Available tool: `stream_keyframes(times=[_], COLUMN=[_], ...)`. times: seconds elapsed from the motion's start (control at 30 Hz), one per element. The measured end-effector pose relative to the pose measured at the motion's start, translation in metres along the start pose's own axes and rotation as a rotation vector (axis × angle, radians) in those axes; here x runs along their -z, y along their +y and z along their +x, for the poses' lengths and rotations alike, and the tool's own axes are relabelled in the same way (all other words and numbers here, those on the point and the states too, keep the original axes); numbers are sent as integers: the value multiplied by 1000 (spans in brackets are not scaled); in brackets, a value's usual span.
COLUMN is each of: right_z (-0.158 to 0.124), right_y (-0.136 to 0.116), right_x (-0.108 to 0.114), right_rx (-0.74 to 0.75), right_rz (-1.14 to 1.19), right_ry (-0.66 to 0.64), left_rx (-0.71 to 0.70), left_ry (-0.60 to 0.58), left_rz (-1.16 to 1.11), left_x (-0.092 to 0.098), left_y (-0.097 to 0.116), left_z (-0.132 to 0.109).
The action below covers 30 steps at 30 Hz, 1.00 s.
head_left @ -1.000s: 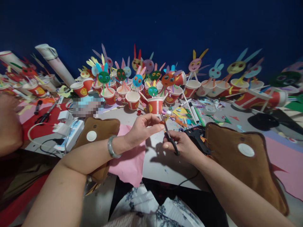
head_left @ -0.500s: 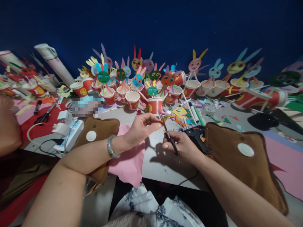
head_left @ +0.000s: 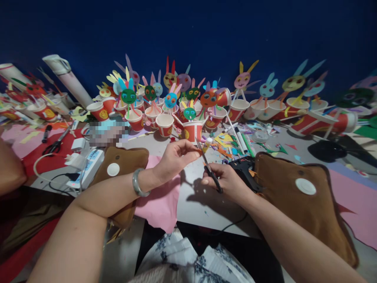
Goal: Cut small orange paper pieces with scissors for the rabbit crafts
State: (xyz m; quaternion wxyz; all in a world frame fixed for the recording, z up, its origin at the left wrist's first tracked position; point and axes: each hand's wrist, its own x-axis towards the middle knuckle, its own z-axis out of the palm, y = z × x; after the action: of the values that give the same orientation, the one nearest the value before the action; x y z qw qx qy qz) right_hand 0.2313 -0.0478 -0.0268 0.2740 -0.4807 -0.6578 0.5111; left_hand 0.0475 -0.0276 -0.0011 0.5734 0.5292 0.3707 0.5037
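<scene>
Thumb and fingers of my left hand [head_left: 176,160] pinch a small orange piece of paper [head_left: 200,151], mostly covered by the fingertips. Black-handled scissors [head_left: 212,177] are in my right hand [head_left: 225,180], fingers wrapped round the handles and blades pointing up and away beside the orange piece. Whether the blades touch the paper I cannot tell. Just beyond my hands stands a red and white paper cup [head_left: 193,131] with a green paper rabbit face [head_left: 189,113] rising from it. Pink paper [head_left: 161,200] lies under my left wrist.
Several cups with paper rabbits line the back. Brown padded pouches [head_left: 294,196] lie on both sides, with a black glue gun [head_left: 244,173] by the right one. A power strip [head_left: 88,169], another pair of scissors [head_left: 54,146] and a person's arm [head_left: 10,161] are at left; paper scraps [head_left: 225,139] litter the middle.
My left fingertips and the orange piece have shifted very slightly left. The scissor blades have tilted a little left too. The person's arm at left has drawn slightly outward.
</scene>
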Motion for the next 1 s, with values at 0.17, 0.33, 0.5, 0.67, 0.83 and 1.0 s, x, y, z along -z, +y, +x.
stream_keyframes(times=[0.17, 0.33, 0.5, 0.67, 0.83, 1.0], right_z=[0, 0, 0, 0, 0, -1], right_y=[0, -2, -2, -2, -2, -2], right_x=[0, 0, -1, -1, -1, -1], right_rx=[-1, -14, -11, -2, -16, 3], right_rz=[4, 14, 30, 15, 14, 3], right_ry=[8, 6, 8, 16, 8, 18], left_rx=[-15, -37, -48, -16, -14, -15], left_ry=[24, 4, -14, -5, -3, 0], left_rz=[-4, -12, -19, 9, -5, -8], left_x=[-1, 1, 2, 1, 1, 0], left_y=[2, 0, -4, -2, -1, 1], left_z=[0, 2, 2, -1, 0, -1])
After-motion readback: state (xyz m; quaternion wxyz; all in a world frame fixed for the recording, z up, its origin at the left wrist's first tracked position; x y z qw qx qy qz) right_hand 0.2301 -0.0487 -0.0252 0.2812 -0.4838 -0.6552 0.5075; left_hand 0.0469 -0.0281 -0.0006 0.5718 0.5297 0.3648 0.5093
